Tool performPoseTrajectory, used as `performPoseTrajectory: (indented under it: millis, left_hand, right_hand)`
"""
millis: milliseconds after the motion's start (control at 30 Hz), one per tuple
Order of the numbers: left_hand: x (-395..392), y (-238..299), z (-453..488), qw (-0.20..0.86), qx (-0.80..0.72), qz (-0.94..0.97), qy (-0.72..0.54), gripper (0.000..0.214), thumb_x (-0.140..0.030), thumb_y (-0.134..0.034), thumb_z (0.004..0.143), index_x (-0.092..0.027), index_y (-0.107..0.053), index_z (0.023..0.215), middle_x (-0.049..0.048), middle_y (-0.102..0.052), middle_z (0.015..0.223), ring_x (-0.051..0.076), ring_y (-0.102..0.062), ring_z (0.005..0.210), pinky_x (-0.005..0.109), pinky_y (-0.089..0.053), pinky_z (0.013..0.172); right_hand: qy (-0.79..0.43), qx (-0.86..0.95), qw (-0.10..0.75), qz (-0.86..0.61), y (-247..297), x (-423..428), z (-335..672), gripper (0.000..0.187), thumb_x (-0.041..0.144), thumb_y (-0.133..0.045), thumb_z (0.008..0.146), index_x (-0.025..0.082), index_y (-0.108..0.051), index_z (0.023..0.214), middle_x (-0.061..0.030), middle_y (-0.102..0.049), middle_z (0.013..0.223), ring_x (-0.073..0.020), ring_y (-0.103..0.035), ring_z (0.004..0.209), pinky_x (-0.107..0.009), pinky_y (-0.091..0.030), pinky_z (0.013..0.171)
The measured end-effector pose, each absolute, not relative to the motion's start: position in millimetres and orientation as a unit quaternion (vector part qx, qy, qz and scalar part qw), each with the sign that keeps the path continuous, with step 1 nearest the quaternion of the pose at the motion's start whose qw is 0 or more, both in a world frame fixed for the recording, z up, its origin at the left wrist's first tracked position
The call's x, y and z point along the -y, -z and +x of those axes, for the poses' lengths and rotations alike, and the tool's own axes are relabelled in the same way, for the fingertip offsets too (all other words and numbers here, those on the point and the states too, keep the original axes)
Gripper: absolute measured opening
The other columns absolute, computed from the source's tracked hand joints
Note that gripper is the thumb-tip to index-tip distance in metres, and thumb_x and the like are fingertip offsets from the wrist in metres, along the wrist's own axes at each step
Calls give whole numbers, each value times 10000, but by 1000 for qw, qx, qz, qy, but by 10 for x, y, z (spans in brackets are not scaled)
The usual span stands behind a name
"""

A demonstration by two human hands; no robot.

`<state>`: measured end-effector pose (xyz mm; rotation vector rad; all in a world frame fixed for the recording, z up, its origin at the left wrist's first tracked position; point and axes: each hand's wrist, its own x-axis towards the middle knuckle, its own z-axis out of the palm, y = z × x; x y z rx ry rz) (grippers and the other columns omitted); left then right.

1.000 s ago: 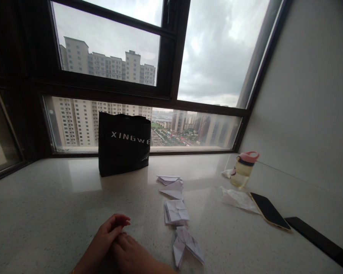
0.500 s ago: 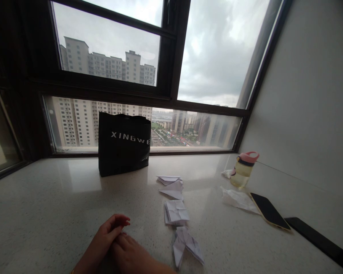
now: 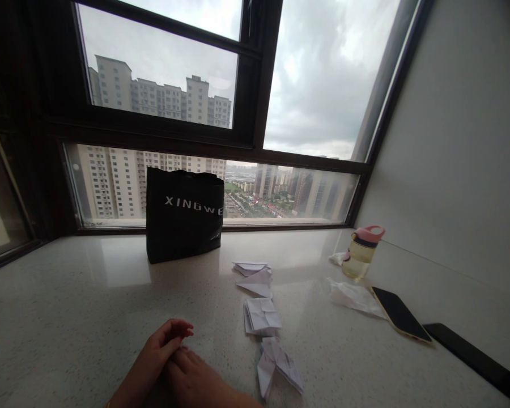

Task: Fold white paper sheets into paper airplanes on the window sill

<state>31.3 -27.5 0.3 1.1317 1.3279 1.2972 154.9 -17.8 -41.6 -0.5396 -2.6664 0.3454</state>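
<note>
My left hand (image 3: 165, 338) rests at the bottom of the view, its fingers loosely bent with a gap to the thumb and nothing between them. Against it lies my right hand (image 3: 198, 377), back upward, its fingers mostly hidden by the left one. To the right of the hands, folded white papers form a column on the pale speckled sill (image 3: 89, 317). Nearest is a folded paper with two spread points (image 3: 276, 365). Beyond it come a square folded paper (image 3: 263, 315), a pointed folded paper (image 3: 257, 282) and a flat folded paper (image 3: 251, 267). Neither hand touches them.
A black bag (image 3: 185, 226) with white lettering stands by the window. At right are a bottle with a pink lid (image 3: 360, 255), a crumpled tissue (image 3: 355, 297), a phone (image 3: 402, 314) and a long black object (image 3: 471, 357) cut off by the frame. A wall (image 3: 459, 170) bounds the right side.
</note>
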Motion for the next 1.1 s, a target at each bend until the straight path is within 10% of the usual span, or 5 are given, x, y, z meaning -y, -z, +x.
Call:
performPoseTrajectory:
  millis: [233, 367, 600, 833, 1100]
  left_hand:
    - [298, -21, 333, 465, -542, 466, -522, 171, -260, -583, 551, -195, -635, 700, 40, -656, 767, 239, -601, 833, 337, -451, 809]
    - [282, -40, 342, 465, -529, 499, -505, 184, -283, -577, 553, -195, -632, 704, 43, -654, 772, 243, -597, 828, 346, -447, 809]
    - [264, 78, 345, 420, -531, 552, -486, 193, -250, -526, 639, -196, -623, 798, 62, -648, 857, 237, -587, 877, 351, -440, 835]
    - [411, 159, 772, 144, -445, 815, -343, 405, -88, -447, 738, -277, -567, 1076, 56, -583, 1133, 228, -517, 1041, 355, -403, 903]
    - [408, 279, 1634, -149, -227, 916, -295, 286, -294, -469, 855, -302, -492, 1139, -9, -519, 1243, 180, -488, 1080, 292, -392, 908]
  right_hand:
    - [-183, 943, 188, -205, 296, 210, 1550, 656, 253, -585, 761, 42, -280, 1302, -186, -381, 1310, -262, -315, 1231, -373, -288, 1015]
    - [-257, 922, 169, -237, -49, 206, 1731, 394, 109, -508, 762, 149, -512, 1154, -84, -565, 1151, -184, -513, 1067, -271, -401, 908]
    - [-102, 817, 335, -458, -481, -598, 2511, 259, 111, -416, 799, 174, -627, 936, -78, -613, 956, -197, -540, 950, -340, -426, 822]
    - [-27, 753, 277, -597, -360, -1340, 3227, 309, 254, -487, 811, 131, -585, 1078, -156, -434, 1270, -262, -314, 1222, -403, -248, 983]
    - [-97, 785, 220, -571, -42, -1329, 3103, 308, 154, -449, 809, 109, -597, 1075, -128, -601, 1096, -188, -530, 1045, -271, -356, 906]
